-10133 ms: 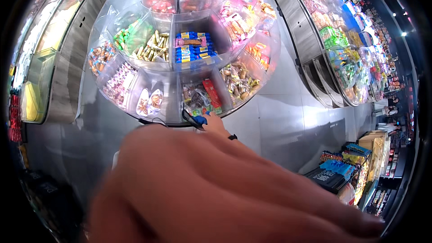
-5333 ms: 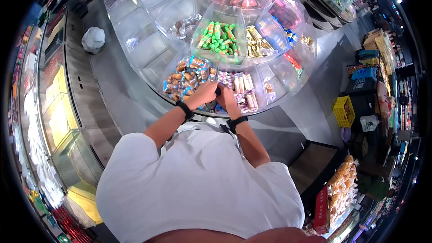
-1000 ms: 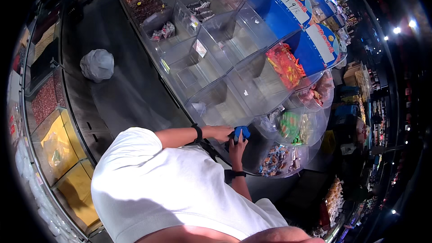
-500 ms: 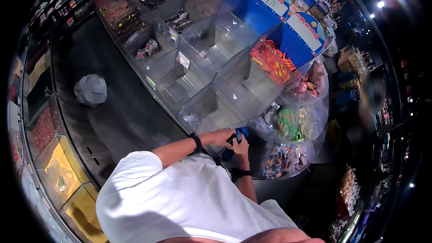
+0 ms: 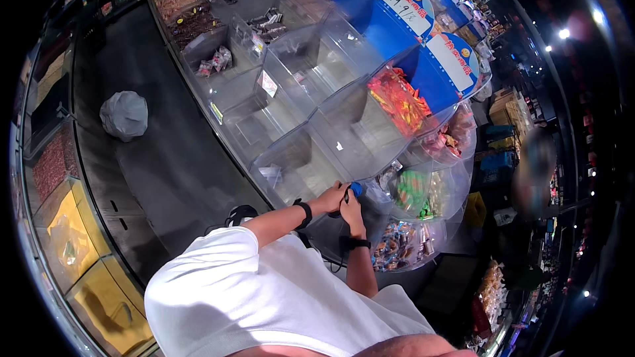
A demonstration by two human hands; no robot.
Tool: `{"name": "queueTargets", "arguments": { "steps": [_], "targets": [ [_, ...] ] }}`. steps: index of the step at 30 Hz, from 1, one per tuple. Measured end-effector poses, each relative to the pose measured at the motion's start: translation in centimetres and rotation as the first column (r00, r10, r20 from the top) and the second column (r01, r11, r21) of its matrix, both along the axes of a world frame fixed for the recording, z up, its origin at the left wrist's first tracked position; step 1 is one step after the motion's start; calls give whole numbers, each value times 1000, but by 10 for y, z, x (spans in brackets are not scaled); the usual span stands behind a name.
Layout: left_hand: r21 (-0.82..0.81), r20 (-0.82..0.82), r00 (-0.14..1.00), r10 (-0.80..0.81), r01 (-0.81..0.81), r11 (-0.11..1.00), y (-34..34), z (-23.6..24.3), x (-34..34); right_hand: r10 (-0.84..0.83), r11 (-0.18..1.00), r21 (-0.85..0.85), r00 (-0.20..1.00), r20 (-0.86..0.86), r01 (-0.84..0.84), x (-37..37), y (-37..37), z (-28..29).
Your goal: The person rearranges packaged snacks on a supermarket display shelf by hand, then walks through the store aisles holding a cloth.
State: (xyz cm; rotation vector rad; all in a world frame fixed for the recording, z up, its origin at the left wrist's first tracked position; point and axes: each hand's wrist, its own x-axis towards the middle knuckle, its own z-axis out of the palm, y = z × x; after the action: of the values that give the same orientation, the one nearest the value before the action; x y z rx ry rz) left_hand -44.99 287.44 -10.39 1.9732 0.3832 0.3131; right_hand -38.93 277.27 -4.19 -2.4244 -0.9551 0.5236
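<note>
- left hand [image 5: 329,198] and right hand [image 5: 350,208] together, both closed around a small blue object [image 5: 356,189]; what it is, too small to tell
- blue object sits between the two hands, at the front lip of the clear bins [image 5: 311,158], over the counter [image 5: 198,158] edge
- black wristband on each wrist; a dark cord hangs below the hands toward the person's white shirt [image 5: 264,297]
- just past the hands: near-empty clear bin with one small wrapped piece [image 5: 272,173]; right of the hands, round tubs of mixed wrapped candy [image 5: 417,192]; further up and right, a bin of orange-red packets [image 5: 397,99]
- far left of the hands: grey bundled bag [image 5: 124,114] on the dark floor
- risk, judged: grip looks shared and fingertip-level, so the blue object could slip into a bin or off the edge if one hand lets go
- risk, judged: the dangling cord could snag on a bin lip and tug the object
</note>
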Motion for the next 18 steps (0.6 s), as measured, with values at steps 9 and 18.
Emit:
{"name": "queueTargets", "arguments": {
  "steps": [9,18],
  "targets": [
    [-103,-313,884,-347,332,938,23,28,-57,35,984,177,977,-212,3,-60,-23,-4],
    [-46,-248,817,-520,526,849,58,50,-32,-343,938,59,939,22,342,-74,19,14]
  ]
}}
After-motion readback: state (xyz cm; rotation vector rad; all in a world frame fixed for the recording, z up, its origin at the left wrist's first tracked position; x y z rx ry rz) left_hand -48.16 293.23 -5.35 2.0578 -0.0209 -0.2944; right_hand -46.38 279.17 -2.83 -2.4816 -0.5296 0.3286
